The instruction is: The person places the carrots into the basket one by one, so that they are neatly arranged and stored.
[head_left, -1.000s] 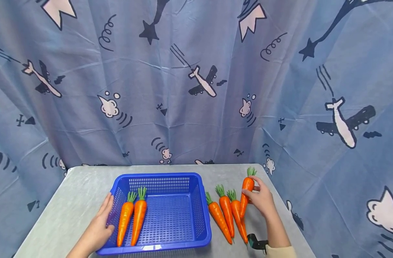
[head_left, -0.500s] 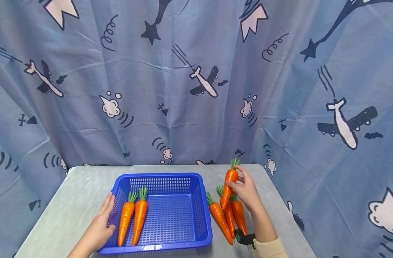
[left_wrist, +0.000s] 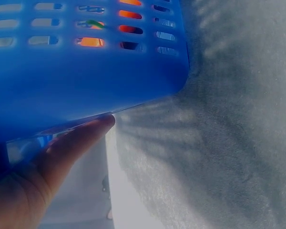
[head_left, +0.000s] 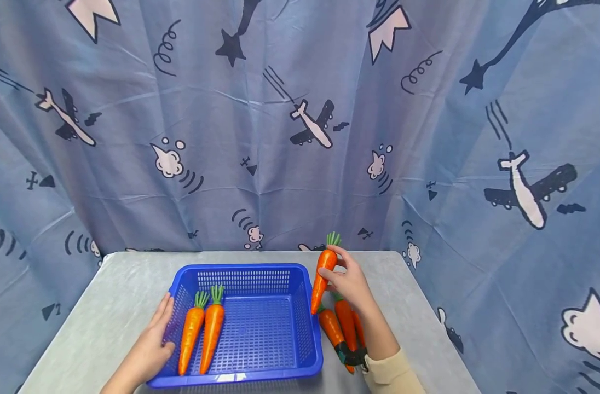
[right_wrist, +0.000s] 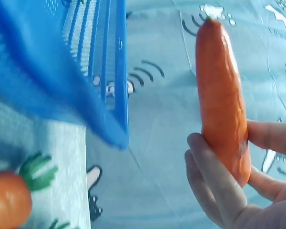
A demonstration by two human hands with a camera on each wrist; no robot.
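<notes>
A person's right hand (head_left: 346, 282) grasps a toy carrot (head_left: 323, 273) around its upper half, fingers and thumb curled round it, leafy green top pointing up. The carrot hangs in the air, its tip just above the right rim of a blue plastic basket (head_left: 246, 377). Below the wrist, three more carrots (head_left: 335, 328) lie side by side on the table (head_left: 108, 295), just right of the basket.

The left hand (head_left: 149, 345) rests flat against the basket's left wall, fingers straight and relaxed, touching the rim near two carrots in the basket (head_left: 203, 328), which lie parallel with their tops away from the person.

The step in hand looks like carrying the held carrot from the row into the basket. The next move would seem to call for bringing it further left past the rim, lowering it to the basket floor beside the other two, then loosening the fingers.

The carrots are smooth, glossy orange cones with stiff green tufts, probably plastic or foam. The basket is rigid, rectangular, with slotted mesh walls and floor. The table is covered in a grey, felt-like cloth; behind hangs a blue curtain printed with cartoon aeroplanes.
</notes>
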